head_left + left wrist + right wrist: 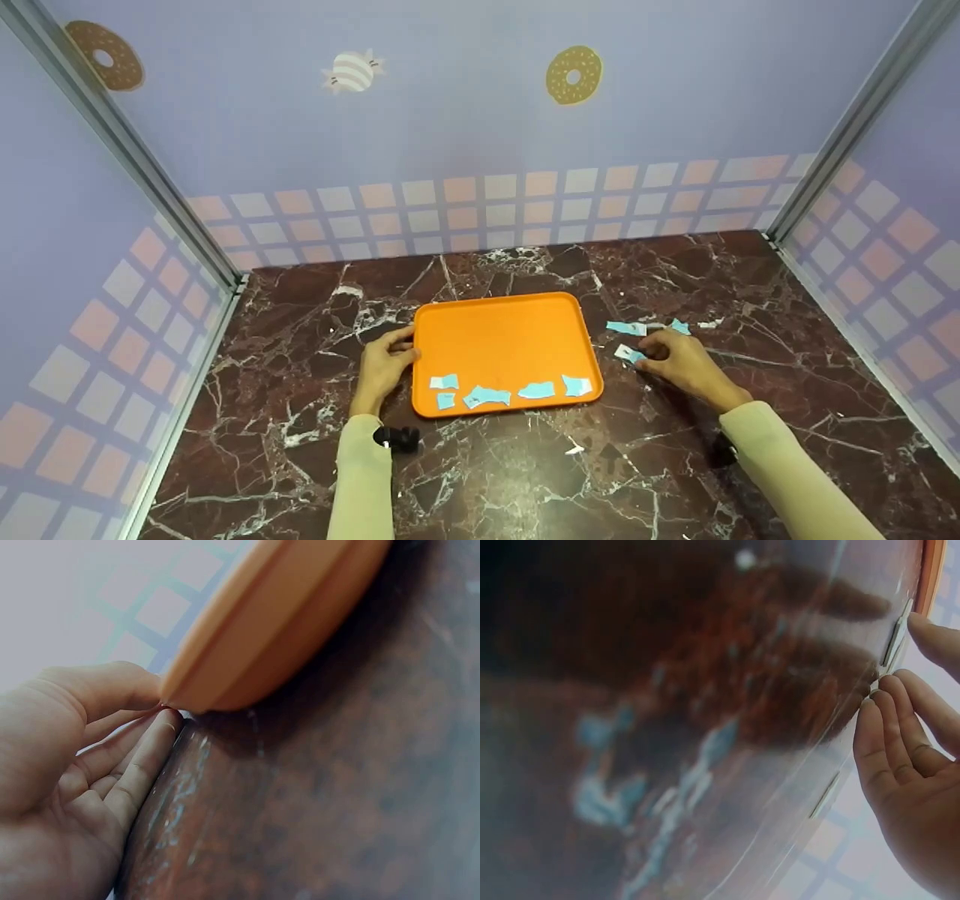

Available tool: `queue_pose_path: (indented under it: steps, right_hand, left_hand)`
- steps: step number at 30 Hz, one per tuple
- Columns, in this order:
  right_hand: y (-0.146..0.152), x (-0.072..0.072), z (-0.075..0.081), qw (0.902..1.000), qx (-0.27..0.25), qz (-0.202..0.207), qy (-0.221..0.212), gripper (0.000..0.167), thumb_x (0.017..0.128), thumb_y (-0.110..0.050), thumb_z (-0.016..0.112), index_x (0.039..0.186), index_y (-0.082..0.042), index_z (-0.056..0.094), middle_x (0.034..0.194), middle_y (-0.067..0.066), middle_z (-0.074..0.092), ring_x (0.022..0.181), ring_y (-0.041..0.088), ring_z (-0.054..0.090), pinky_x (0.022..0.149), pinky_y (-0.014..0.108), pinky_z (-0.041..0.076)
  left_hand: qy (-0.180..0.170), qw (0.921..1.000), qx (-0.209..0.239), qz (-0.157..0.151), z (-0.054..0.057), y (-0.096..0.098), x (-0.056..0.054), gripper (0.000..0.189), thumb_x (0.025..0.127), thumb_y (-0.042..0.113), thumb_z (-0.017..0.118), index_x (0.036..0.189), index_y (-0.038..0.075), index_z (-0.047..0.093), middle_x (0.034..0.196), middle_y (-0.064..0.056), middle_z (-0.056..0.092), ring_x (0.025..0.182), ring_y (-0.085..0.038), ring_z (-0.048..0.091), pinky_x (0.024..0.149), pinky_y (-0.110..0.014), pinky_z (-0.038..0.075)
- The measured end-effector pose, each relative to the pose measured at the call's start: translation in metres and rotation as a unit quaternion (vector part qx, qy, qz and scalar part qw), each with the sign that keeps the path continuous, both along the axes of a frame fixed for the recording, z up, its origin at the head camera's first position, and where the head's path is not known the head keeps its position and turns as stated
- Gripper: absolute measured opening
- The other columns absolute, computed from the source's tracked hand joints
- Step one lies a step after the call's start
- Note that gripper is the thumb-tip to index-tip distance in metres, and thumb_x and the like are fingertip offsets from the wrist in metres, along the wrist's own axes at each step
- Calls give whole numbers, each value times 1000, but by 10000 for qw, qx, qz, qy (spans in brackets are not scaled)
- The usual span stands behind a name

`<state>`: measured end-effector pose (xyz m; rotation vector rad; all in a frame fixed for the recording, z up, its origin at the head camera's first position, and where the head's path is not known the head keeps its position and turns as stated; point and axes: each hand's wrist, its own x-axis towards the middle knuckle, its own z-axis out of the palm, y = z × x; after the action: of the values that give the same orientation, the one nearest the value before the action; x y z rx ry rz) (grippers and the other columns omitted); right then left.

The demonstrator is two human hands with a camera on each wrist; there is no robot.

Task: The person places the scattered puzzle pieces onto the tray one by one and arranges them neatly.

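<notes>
An orange tray (499,337) lies on the dark marbled table, several torn blue-and-white paper pieces (491,396) along its near side. My left hand (382,367) pinches the tray's left edge, thumb on the rim and fingers beneath it, as the left wrist view shows. Right of the tray, my right hand (686,367) reaches down with its fingertips at the tabletop. Its thumb touches a small blue-and-white paper scrap (628,354), and the thumb stands apart from the fingers. Just beyond lie a longer paper strip (626,328) and a blue scrap (680,326), partly behind the hand.
Dark marbled table (300,465) surrounds the tray. A small white scrap (574,450) lies in front of the tray. Lilac panels with a printed tile pattern (480,202) enclose the table at the back and both sides.
</notes>
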<state>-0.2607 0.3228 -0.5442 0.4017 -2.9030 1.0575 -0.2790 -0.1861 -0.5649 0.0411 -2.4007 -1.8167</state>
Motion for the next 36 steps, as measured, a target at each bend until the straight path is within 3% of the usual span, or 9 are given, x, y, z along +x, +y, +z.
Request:
queue_pose_path:
  steps: [18,36]
  right_hand:
    - [-1,-1,3,9993,296,189,114,16,91,-4,82,103,3,76,97,11,66,86,27,67,75,42,57]
    - [-7,-4,2,9999,167,1,-18,14,89,-4,81,98,4,75,96,12,66,86,28,68,75,43,58]
  left_hand:
    - [119,9998,162,-48,-1,1,0,44,90,-8,74,134,-7,71,112,-27,74,102,-38,74,76,-18,57]
    - [155,9997,166,-18,-3,-1,0,44,90,-9,75,133,-7,71,111,-28,74,102,-40,73,77,-20,58]
